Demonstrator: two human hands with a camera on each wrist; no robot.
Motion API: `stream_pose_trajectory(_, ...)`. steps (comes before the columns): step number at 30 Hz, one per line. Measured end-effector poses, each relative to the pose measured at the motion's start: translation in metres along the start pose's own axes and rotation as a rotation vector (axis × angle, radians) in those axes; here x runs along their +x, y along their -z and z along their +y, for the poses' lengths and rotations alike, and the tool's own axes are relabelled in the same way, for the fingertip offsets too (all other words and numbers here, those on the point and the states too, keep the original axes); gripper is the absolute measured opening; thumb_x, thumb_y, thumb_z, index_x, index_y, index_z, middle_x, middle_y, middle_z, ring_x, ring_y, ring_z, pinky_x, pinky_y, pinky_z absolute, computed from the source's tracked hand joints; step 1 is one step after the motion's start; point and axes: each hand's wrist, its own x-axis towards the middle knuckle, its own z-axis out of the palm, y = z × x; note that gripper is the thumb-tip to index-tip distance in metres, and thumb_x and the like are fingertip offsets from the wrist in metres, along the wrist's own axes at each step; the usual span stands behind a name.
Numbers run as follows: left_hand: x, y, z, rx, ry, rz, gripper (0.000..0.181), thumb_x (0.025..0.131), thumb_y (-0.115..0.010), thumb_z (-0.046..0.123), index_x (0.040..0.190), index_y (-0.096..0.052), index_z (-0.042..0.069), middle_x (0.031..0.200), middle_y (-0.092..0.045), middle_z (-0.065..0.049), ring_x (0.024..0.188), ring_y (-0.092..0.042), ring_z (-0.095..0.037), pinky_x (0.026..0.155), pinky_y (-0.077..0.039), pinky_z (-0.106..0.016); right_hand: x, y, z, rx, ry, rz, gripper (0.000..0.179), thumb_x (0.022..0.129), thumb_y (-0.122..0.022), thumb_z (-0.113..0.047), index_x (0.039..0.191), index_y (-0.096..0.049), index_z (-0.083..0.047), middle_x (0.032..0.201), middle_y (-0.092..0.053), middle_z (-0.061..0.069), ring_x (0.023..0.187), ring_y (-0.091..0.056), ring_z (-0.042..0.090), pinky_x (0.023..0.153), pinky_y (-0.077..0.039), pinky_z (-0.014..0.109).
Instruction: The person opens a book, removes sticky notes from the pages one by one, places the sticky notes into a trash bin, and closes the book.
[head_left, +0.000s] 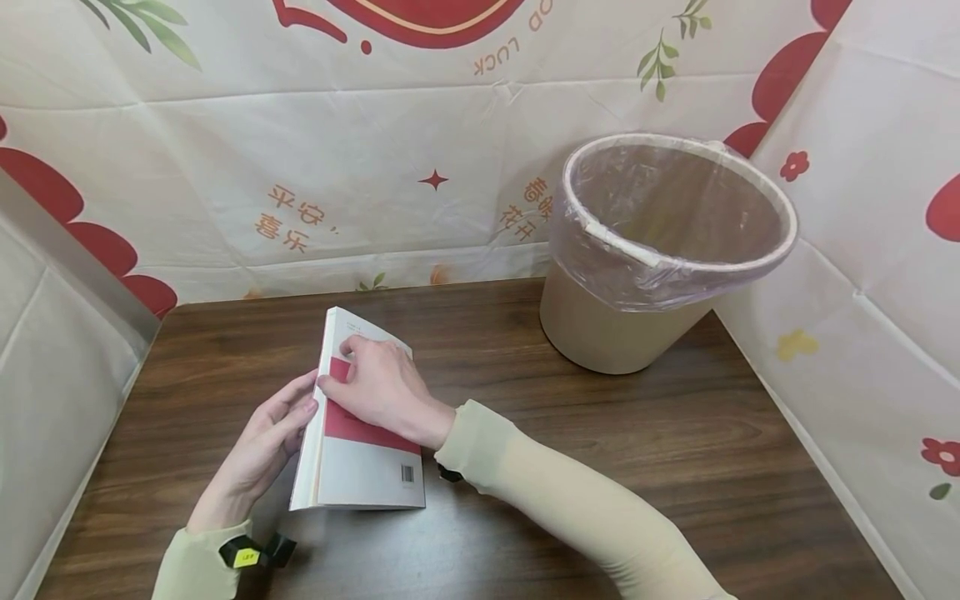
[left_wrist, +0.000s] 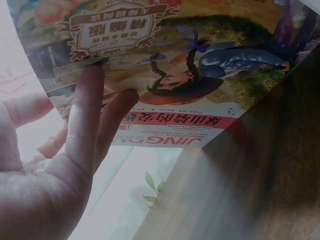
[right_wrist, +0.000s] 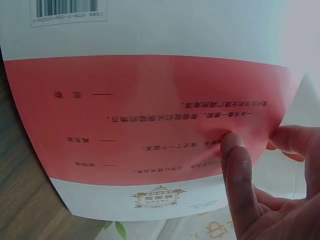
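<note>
Between both hands a paperback book (head_left: 362,473) stands tilted, close over the table, its page edges toward the left. Its white back cover carries a red band (right_wrist: 130,110) and a barcode (right_wrist: 67,7). An illustrated front cover (left_wrist: 175,80), with a figure in braids and a hat, shows in the left wrist view. My left hand (head_left: 258,442) holds the book from the left, fingers on the front cover and thumb at the page edges. My right hand (head_left: 386,387) reaches across the back cover, its thumb at the page edges and its fingers bent against the cover.
A beige waste bin (head_left: 600,325) lined with a clear plastic bag (head_left: 637,287) stands at the back right of the dark wooden table (head_left: 637,450). Printed white cloth (head_left: 375,150) hangs along the back and sides. A black strap (head_left: 243,554) circles the left wrist.
</note>
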Motion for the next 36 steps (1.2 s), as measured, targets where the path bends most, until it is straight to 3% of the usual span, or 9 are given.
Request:
stream_pose_trajectory(7,0.000,0.002,-0.001,-0.020,-0.011,-0.027,0.040,0.112,-0.042,0.011,0.144,-0.052,0.034,0.128,-0.075,0.016,0.109,-0.076,-0.005,0.086,-0.064,-0.026,-0.004,-0.004,0.011,0.010,0.035,0.005,0.043,0.097,-0.072,-0.042,0.128,-0.071,-0.013,0.070,-0.062,-0.008,0.069,-0.056,0.003,0.063,-0.042,0.015)
stream_pose_trajectory(13,0.002,0.000,0.000,0.023,0.035,0.003,0.036,0.113,-0.044,0.018,0.146,-0.050,0.029,0.123,-0.076,0.017,0.104,-0.078,-0.005,0.085,-0.064,-0.026,-0.015,-0.005,0.035,0.011,0.048,-0.011,0.032,0.097,-0.072,-0.038,0.119,-0.073,-0.014,0.075,-0.062,-0.006,0.067,-0.053,0.004,0.060,-0.041,0.015)
stream_pose_trajectory(18,0.003,-0.002,0.001,0.050,0.077,0.033,0.044,0.112,-0.046,0.019,0.155,-0.040,0.012,0.120,-0.076,0.019,0.102,-0.078,-0.004,0.082,-0.064,-0.026,-0.026,-0.005,0.064,0.002,-0.013,-0.040,0.039,0.097,-0.074,-0.037,0.127,-0.072,-0.012,0.080,-0.066,-0.002,0.065,-0.054,0.007,0.057,-0.041,0.018)
stream_pose_trajectory(23,0.004,-0.005,-0.001,0.075,0.104,0.028,0.064,0.109,-0.053,0.012,0.160,-0.022,-0.009,0.120,-0.075,0.022,0.100,-0.077,-0.003,0.080,-0.064,-0.026,-0.037,-0.004,0.086,-0.031,-0.110,-0.067,0.050,0.097,-0.073,-0.039,0.136,-0.067,-0.009,0.108,-0.075,0.006,0.090,-0.065,0.015,0.078,-0.055,0.028)
stream_pose_trajectory(26,0.006,-0.006,-0.004,0.090,0.124,0.018,0.067,0.108,-0.054,0.011,0.161,-0.020,-0.011,0.120,-0.074,0.024,0.099,-0.077,-0.003,0.081,-0.065,-0.025,-0.042,-0.001,0.096,-0.051,-0.155,-0.076,0.056,0.097,-0.072,-0.038,0.141,-0.063,-0.007,0.123,-0.073,0.010,0.098,-0.065,0.018,0.086,-0.057,0.034)
stream_pose_trajectory(29,0.008,-0.008,-0.007,0.131,0.167,0.034,0.067,0.108,-0.056,0.015,0.162,-0.023,-0.007,0.120,-0.073,0.023,0.099,-0.077,-0.003,0.082,-0.065,-0.026,-0.046,0.002,0.105,-0.065,-0.172,-0.069,0.058,0.096,-0.073,-0.037,0.142,-0.062,-0.004,0.122,-0.072,0.012,0.094,-0.064,0.020,0.082,-0.057,0.036)
stream_pose_trajectory(32,0.010,-0.010,-0.009,0.188,0.218,0.052,0.067,0.108,-0.058,0.019,0.162,-0.027,-0.004,0.133,-0.071,0.006,0.098,-0.075,-0.003,0.080,-0.064,-0.029,-0.050,0.005,0.112,-0.099,-0.175,-0.060,0.058,0.095,-0.074,-0.037,0.140,-0.063,-0.003,0.122,-0.073,0.014,0.096,-0.065,0.021,0.085,-0.058,0.038)
stream_pose_trajectory(36,0.015,-0.013,-0.012,0.238,0.258,0.036,0.067,0.107,-0.060,0.020,0.162,-0.030,-0.005,0.149,-0.053,-0.027,0.097,-0.072,-0.003,0.080,-0.063,-0.031,-0.055,0.007,0.121,-0.140,-0.169,-0.058,0.054,0.095,-0.074,-0.036,0.135,-0.065,0.000,0.119,-0.073,0.015,0.094,-0.065,0.022,0.086,-0.059,0.039)
